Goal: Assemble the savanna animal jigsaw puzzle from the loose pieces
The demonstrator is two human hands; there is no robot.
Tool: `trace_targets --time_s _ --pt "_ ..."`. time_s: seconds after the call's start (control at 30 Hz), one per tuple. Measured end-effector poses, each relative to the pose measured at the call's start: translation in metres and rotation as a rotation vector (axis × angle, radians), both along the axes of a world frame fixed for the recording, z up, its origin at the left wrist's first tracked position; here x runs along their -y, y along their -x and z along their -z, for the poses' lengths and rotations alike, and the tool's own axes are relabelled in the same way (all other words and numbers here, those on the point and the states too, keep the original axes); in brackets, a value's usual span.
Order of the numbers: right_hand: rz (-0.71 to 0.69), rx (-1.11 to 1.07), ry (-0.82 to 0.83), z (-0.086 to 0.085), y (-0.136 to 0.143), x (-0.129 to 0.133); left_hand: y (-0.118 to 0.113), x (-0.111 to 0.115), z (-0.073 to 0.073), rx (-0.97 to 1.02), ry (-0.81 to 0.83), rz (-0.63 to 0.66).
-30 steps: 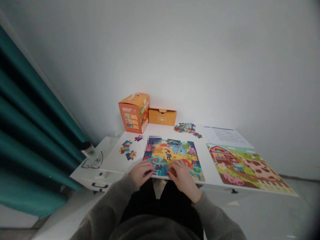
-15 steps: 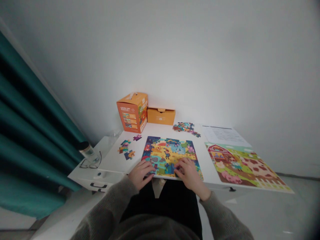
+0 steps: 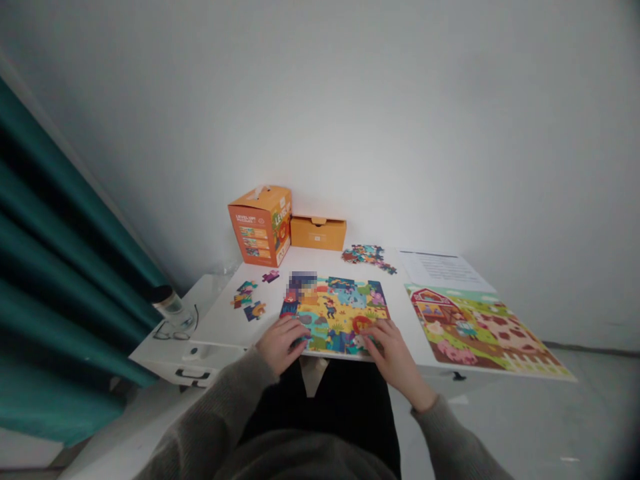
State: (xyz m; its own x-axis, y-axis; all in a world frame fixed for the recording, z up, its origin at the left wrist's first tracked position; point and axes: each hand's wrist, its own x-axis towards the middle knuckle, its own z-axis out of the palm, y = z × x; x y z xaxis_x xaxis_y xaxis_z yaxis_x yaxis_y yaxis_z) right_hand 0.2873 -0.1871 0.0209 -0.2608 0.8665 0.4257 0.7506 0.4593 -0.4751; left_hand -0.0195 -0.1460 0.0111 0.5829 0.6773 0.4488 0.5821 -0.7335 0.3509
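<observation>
A colourful jigsaw puzzle (image 3: 330, 325), mostly fitted together, lies at the table's front edge before me. My left hand (image 3: 284, 343) rests on its lower left corner, fingers lying flat and thumb apart. On the lower right part lies my right hand (image 3: 389, 343), its fingers spread and touching the pieces beside a round red patch; part of that corner is hidden beneath it. Left of the puzzle are a purple piece (image 3: 271, 276), some green and yellow pieces (image 3: 245, 293) and a blue-orange piece (image 3: 255, 311).
Behind the puzzle lies a pile of loose pieces (image 3: 363, 254). An orange puzzle box (image 3: 257, 230) and an orange tray box (image 3: 319, 233) stand against the wall. A farm picture (image 3: 480, 330) and a printed sheet (image 3: 435, 269) lie right. Glasses (image 3: 173, 333) and a lidded jar (image 3: 175, 311) are left.
My right hand has shifted right across the puzzle, uncovering a round red patch and pieces along the lower edge. My left hand stays at the lower left corner. The view has shifted slightly.
</observation>
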Motion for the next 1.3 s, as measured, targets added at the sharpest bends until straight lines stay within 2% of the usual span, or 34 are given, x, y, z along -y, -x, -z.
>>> trace_targets --time_s 0.1,0.23,0.33,0.57,0.9,1.3 --pt "-0.035 0.036 -0.019 0.003 0.000 0.010 -0.021 -0.001 -0.005 -0.013 -0.005 -0.003" --pt "-0.018 0.117 -0.020 0.007 0.004 0.018 -0.050 -0.002 -0.012 -0.108 0.039 0.084" --pt "0.000 0.151 -0.022 0.008 0.006 0.019 -0.061 -0.005 -0.012 -0.177 0.062 0.123" --pt "0.020 0.162 -0.033 0.011 0.005 0.019 -0.057 -0.009 -0.001 -0.163 0.088 0.132" --pt "0.023 0.172 -0.018 0.010 0.006 0.020 -0.064 -0.007 -0.005 -0.171 0.106 0.127" --pt "0.021 0.172 -0.010 0.010 0.006 0.020 -0.062 -0.011 0.001 -0.155 0.136 0.117"
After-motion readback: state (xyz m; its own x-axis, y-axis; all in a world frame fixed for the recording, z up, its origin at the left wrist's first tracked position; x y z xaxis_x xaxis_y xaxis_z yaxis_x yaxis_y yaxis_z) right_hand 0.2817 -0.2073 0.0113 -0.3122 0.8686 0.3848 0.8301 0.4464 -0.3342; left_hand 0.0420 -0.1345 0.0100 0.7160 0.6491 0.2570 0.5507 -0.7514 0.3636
